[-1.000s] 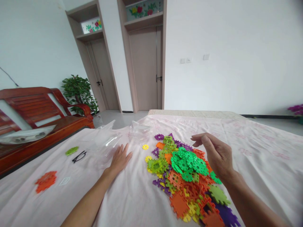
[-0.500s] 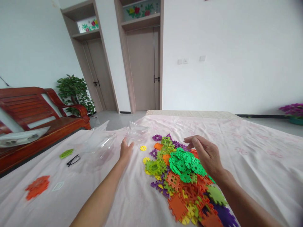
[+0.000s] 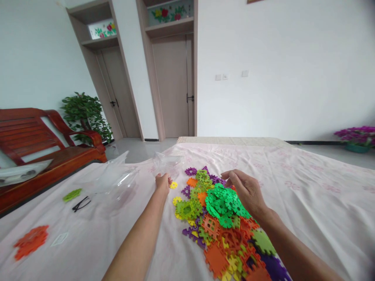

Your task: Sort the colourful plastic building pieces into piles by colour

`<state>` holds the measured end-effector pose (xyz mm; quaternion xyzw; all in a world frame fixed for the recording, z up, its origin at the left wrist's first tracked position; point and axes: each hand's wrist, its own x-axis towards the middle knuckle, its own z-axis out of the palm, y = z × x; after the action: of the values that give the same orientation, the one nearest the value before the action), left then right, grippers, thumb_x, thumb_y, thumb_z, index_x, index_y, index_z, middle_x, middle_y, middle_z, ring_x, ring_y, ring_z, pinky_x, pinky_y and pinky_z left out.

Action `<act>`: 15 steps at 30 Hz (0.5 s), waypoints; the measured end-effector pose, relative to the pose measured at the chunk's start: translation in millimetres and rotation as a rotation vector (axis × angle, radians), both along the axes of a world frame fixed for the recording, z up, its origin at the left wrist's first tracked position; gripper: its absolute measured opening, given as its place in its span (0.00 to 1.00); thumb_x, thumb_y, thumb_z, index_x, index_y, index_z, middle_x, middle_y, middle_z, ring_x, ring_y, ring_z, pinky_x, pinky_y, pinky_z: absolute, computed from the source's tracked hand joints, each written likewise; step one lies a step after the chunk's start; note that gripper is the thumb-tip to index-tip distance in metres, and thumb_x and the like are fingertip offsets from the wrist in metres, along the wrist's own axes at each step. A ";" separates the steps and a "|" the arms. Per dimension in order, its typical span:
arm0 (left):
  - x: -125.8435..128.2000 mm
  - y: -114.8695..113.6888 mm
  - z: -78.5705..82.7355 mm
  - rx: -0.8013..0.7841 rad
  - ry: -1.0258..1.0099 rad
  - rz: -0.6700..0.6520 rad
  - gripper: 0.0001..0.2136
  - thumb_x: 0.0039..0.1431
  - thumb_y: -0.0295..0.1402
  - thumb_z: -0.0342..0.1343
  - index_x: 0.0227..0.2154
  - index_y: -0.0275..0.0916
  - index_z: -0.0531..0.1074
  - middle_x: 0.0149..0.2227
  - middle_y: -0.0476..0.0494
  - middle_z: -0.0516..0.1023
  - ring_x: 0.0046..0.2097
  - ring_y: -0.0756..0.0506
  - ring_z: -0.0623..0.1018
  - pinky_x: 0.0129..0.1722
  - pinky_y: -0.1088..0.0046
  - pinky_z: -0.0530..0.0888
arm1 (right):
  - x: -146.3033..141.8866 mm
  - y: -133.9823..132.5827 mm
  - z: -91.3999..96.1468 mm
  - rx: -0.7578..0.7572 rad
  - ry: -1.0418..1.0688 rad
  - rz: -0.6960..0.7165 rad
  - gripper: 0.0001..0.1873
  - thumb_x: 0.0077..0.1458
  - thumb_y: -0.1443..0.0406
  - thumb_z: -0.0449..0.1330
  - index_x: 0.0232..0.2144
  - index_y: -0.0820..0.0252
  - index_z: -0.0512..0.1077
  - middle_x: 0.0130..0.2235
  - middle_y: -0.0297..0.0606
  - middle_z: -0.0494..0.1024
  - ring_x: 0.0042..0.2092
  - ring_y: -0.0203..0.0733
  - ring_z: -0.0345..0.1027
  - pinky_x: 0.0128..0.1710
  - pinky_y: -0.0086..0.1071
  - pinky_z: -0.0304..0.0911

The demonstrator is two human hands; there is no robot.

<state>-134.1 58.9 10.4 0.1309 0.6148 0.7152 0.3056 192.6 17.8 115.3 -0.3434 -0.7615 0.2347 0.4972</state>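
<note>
My left hand [image 3: 163, 182] reaches over the cloth with its fingers curled in. Its fingertips are at the left edge of a small yellow notched disc [image 3: 174, 185]; whether they grip anything I cannot make out. Above the far right side of the pile hovers my right hand [image 3: 246, 190], fingers extended and loosely bent, with nothing visible in them. Under and beside it lie green flower-shaped discs [image 3: 224, 203]. Around these spread lime notched squares [image 3: 189, 209], orange squares [image 3: 216, 258], purple pieces [image 3: 191, 171] and more yellow discs [image 3: 177, 200].
Clear plastic packaging [image 3: 117, 177] lies left of my left hand, with another clear piece [image 3: 168, 160] beyond it. Farther left are a lime piece [image 3: 72, 194], black glasses-like object [image 3: 81, 204], orange pieces [image 3: 31, 242] and a small label [image 3: 59, 239]. A wooden bench [image 3: 70, 150] stands beyond.
My left hand has moved from beside the clear packaging to the yellow disc, and its spread fingers have curled in. My right hand stays over the pile. The view has shifted slightly.
</note>
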 end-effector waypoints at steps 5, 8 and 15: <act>2.3 -1.5 11.6 0.015 -0.117 0.037 0.17 0.39 0.23 0.58 0.36 0.40 0.68 0.21 0.57 0.66 0.22 0.53 0.70 0.30 0.72 0.74 | -1.6 0.7 -1.3 0.003 -0.008 0.005 0.24 0.67 0.51 0.50 0.35 0.59 0.79 0.28 0.37 0.80 0.31 0.42 0.75 0.32 0.32 0.67; 3.3 -10.8 16.2 0.032 -0.140 0.037 0.13 0.38 0.23 0.57 0.29 0.41 0.64 0.19 0.58 0.63 0.22 0.54 0.69 0.30 0.73 0.74 | -1.6 0.6 -0.5 -0.004 -0.015 0.005 0.24 0.67 0.51 0.50 0.35 0.60 0.79 0.28 0.37 0.80 0.31 0.42 0.76 0.33 0.33 0.67; 3.4 -63.1 16.1 0.017 -0.104 -0.110 0.10 0.41 0.25 0.58 0.23 0.40 0.61 0.19 0.57 0.63 0.22 0.55 0.66 0.32 0.74 0.76 | -7.2 -1.9 -1.3 -0.031 -0.057 0.044 0.23 0.67 0.52 0.50 0.35 0.59 0.79 0.29 0.38 0.80 0.32 0.42 0.76 0.34 0.34 0.69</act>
<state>-130.7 -4.1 26.5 0.1299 0.5839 0.7083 0.3750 185.3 15.9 113.9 -0.3409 -0.7790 0.2475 0.4645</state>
